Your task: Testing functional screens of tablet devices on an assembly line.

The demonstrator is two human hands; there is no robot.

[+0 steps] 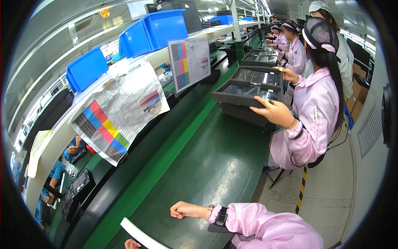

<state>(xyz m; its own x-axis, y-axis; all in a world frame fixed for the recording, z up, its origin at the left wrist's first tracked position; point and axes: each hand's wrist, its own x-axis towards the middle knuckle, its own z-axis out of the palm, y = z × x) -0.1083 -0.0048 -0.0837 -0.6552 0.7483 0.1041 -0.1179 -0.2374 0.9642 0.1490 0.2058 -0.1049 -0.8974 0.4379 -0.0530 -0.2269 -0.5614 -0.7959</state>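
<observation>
My right hand (183, 210) is curled into a loose fist above the green work surface, and nothing shows between its fingers. A pink striped sleeve, a bracelet and a black band with a dark box (219, 219) are on that arm. At the bottom edge, only the curled fingers of my left hand (132, 244) come into view; what they hold, if anything, is cut off. Just beside them a long white curved strip (143, 234) slants across the lower edge. I cannot tell whether the left fingers touch it.
The green conveyor bench (203, 166) runs away from me. Farther along, a co-worker in pink (317, 103) has both hands at stacked black trays (244, 93) of flat panels. Printed colour sheets (120, 110) and blue bins (153, 33) line the left shelf. Dark devices (78, 186) lie beyond it.
</observation>
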